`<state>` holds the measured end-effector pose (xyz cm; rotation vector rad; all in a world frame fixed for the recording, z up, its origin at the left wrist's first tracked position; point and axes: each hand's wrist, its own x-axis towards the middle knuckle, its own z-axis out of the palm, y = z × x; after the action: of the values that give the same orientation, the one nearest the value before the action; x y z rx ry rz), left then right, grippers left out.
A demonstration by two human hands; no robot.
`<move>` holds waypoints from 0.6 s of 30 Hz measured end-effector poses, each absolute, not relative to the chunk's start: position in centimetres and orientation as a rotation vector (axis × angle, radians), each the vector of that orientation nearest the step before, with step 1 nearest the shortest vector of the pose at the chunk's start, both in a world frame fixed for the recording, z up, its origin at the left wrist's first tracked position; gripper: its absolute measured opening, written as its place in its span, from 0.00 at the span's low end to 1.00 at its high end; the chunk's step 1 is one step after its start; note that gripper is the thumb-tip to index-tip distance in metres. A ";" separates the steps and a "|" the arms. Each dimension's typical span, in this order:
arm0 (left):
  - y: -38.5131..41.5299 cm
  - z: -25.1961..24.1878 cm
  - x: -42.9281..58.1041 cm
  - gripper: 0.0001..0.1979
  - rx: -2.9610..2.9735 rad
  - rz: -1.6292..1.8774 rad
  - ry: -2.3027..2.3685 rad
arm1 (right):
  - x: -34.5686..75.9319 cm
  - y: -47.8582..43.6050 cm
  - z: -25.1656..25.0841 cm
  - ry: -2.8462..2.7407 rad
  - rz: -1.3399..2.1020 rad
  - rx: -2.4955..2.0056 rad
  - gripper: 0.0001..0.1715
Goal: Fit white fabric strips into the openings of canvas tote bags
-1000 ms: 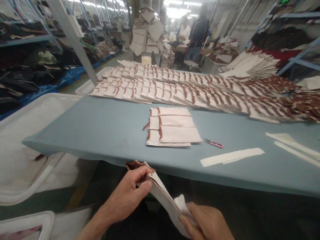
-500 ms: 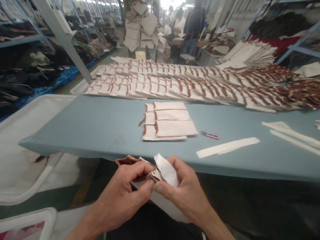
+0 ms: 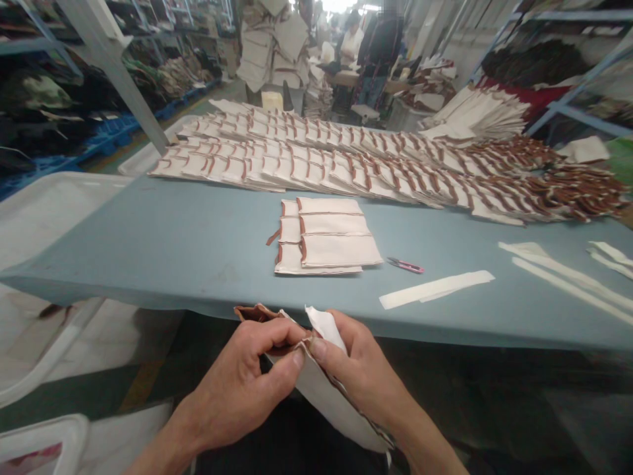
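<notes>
A cream fabric piece (image 3: 324, 402) with brown edging hangs in front of the table's near edge, held between both hands. My left hand (image 3: 252, 376) pinches its edge between thumb and fingers, with the brown-trimmed part sticking out beyond the knuckles. Close beside it, my right hand (image 3: 353, 363) grips the same edge, thumb on top, and a white flap stands up between its thumb and fingers. On the blue table (image 3: 212, 264) lie two overlapping cream panels (image 3: 336, 231) with brown trim. Pink-handled thread snips (image 3: 405, 265) rest to their right.
Pale strips (image 3: 438, 289) lie at the right of the table. Long rows of overlapping brown-trimmed panels (image 3: 316, 165) cover its far side. White bins (image 3: 59, 198) stand at the left. People (image 3: 373, 59) are in the background.
My right thumb has shifted up along the fabric edge, and the fabric's lower part now shows more, with its edge turned into view. The camera view has turned slightly right.
</notes>
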<state>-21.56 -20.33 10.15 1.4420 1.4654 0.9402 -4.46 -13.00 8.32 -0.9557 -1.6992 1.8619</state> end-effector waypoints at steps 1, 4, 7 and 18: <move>-20.4 9.9 -21.6 0.12 1.417 0.941 1.460 | -4.6 -13.1 8.3 -1.754 1.774 -0.992 0.16; -20.4 9.3 -21.7 0.11 1.328 0.978 1.457 | -5.0 -13.6 8.2 -1.875 1.522 -1.096 0.14; -20.4 8.9 -21.8 0.14 1.288 1.021 1.447 | -5.4 -14.0 8.1 -1.903 1.409 -1.144 0.12; -21.8 8.3 -22.3 0.12 1.457 1.126 1.381 | -5.4 -13.9 8.6 -1.833 1.641 -1.042 0.12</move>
<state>-22.34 -21.80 8.33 1.4569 1.3812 1.1262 -5.35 -13.93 8.64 -1.0419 -1.8330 1.6413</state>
